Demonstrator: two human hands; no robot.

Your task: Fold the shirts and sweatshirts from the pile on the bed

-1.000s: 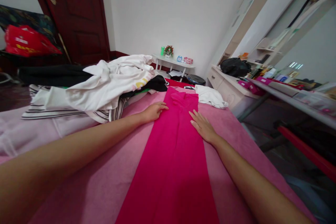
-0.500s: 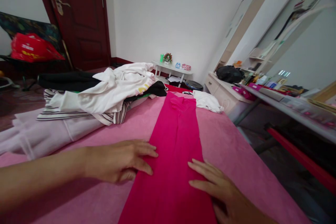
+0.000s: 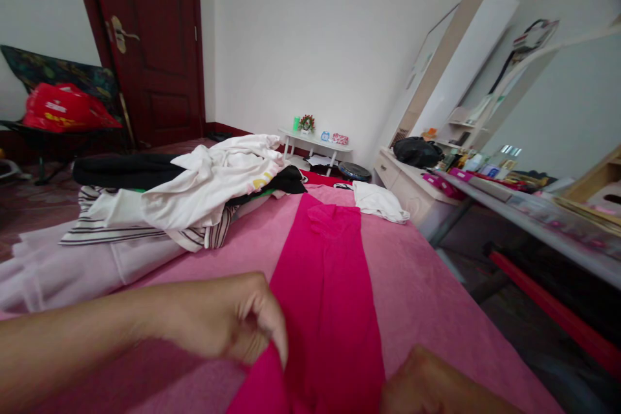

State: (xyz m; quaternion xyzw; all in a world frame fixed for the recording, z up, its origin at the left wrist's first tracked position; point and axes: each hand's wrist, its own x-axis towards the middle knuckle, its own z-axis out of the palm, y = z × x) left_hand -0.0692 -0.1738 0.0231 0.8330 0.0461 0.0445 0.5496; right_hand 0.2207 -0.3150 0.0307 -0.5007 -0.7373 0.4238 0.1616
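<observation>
A long bright pink garment [image 3: 334, 297] lies lengthwise on the pink bedspread, with a bunched, collar-like part at its far end. My left hand [image 3: 233, 323] pinches the garment's left edge between thumb and fingers and lifts that edge into a raised fold. At the lower right, my right hand [image 3: 427, 378] is closed at the garment's right edge; its fingertips are hidden and the hand is somewhat blurred. The near end of the garment runs out of the picture.
A heap of clothes, with a white top [image 3: 194, 187] uppermost, lies to the left on the bedspread [image 3: 417, 284]. A folded white cloth [image 3: 381, 200] sits at the far right. Beyond the bed's right side stands a table [image 3: 509, 200] bearing bottles and boxes.
Both hands lay with outstretched fingers on the pink garment. Now they have moved closer to me and closed at its edges, and the left edge is lifted. The camera has tilted up slightly.
</observation>
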